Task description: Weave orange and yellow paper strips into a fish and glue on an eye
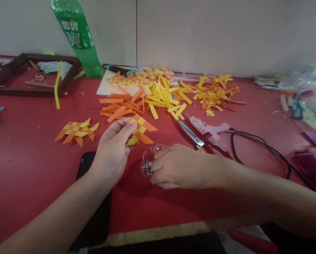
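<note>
My left hand (114, 143) pinches a woven paper fish (140, 127) of orange and yellow strips between thumb and fingers, held above the table. Over a small clear round container (147, 168) of tiny black-and-white googly eyes, my right hand (177, 167) is closed, its fingertips down at the container. The hand itself hides what those fingertips hold, if anything. Several loose googly eyes (157, 148) lie on the clear lid just behind. Another woven paper fish (77, 131) rests on the table to the left.
Orange strips (120, 107), yellow strips (163, 93) and paper scraps (216, 93) are heaped at the back. Scissors (191, 134) and a pink glue gun (209, 128) with a black cord lie right. A black phone (94, 218) is under my left forearm. A green bottle (79, 42) stands behind.
</note>
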### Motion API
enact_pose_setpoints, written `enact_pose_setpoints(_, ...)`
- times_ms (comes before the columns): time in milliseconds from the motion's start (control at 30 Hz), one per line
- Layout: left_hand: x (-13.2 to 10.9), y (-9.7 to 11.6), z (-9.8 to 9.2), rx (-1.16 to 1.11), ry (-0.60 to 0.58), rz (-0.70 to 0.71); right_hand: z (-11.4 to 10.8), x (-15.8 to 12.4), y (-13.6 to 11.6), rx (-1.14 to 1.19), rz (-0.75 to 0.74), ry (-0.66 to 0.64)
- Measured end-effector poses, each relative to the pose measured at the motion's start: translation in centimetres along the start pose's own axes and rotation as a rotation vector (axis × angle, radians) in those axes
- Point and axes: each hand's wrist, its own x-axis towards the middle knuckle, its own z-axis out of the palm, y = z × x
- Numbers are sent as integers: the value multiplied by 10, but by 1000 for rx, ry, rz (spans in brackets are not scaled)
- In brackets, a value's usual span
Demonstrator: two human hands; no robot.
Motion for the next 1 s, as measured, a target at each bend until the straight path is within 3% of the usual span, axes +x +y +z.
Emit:
enact_pose_setpoints(167,-1,1,1,-97,7,-40,-6,2,-2,-26,55,-91)
enact_pose_setpoints(533,-1,0,-1,-81,-21,-49,-10,0,4,27,-36,-57)
enact_pose_setpoints(600,-2,0,-1,-72,-22,-40,-12,-4,7,61,-73,9)
enact_pose_setpoints(700,-3,-1,0,-43,-25,-11,-19,-16,12,103,-98,209)
enact_pose_setpoints(833,-7,-6,-1,40,-99,59,-29,-34,21,14,10,484)
enact_pose_setpoints(1000,-11,-11,-4,228,-244,153,-32,-40,26,-27,157,612)
